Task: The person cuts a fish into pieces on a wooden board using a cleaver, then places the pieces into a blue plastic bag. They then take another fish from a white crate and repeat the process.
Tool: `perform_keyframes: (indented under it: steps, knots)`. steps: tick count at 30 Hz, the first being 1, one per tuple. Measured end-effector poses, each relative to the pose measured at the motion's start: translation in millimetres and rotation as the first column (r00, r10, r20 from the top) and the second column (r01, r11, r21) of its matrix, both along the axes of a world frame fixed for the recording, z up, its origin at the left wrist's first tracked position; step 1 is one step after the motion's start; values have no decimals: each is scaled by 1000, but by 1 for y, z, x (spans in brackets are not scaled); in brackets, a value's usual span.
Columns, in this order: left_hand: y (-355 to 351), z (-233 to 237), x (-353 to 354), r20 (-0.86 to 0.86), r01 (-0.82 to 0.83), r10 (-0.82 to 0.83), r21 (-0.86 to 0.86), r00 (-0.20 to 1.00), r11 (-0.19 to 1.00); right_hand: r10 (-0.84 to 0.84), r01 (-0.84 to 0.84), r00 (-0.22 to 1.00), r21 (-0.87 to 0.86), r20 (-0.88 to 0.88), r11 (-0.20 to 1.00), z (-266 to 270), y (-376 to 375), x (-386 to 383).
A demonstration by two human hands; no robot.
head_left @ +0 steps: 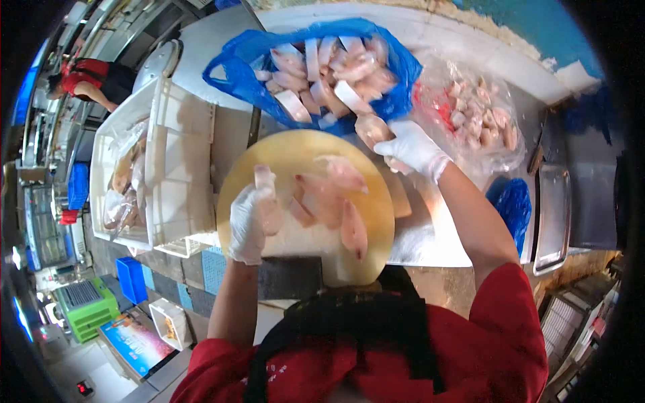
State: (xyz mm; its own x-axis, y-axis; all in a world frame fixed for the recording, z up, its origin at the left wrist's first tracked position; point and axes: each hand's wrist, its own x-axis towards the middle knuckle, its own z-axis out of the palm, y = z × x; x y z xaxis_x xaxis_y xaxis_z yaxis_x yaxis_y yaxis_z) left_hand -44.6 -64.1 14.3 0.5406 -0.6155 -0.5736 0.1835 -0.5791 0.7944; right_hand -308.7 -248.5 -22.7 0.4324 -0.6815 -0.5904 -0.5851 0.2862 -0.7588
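Note:
My left hand (247, 225), in a white glove, is closed round a pale piece of meat (265, 181) over the left side of the round cutting board (306, 144). Several pink pieces (326, 198) lie on the board. A wide dark blade (290, 277) rests at the board's front edge. My gloved right hand (413, 148) grips another piece of meat (371, 130) just right of the board, beside a blue plastic bag (232, 60) that holds many cut pieces.
A clear bag (484, 121) of smaller chunks lies at the right, near a metal tray (552, 218) and a blue bag (514, 208). White crates (181, 161) stand at the left. Another person (91, 77) is at the far upper left.

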Motion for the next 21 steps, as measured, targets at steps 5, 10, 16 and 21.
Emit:
perform_keyframes:
  steps: [5, 10, 16, 21]
  knots:
    - [-82, 11, 10, -209, 255, -346, -364, 915, 896, 68, -50, 969, -81, 238, 995, 53, -41, 48]
    - [-169, 47, 14, 309, 424, -304, -477, 901, 770, -45, 224, 869, -311, 492, 924, 67, -49, 85]
    - [-121, 46, 55, 870, 860, -362, -126, 335, 494, 571, -551, 801, -596, -182, 584, 46, 87, 25]
    - [-20, 5, 25, 683, 901, -684, 88, 257, 426, 227, -318, 935, -356, -274, 879, 49, 125, 28]
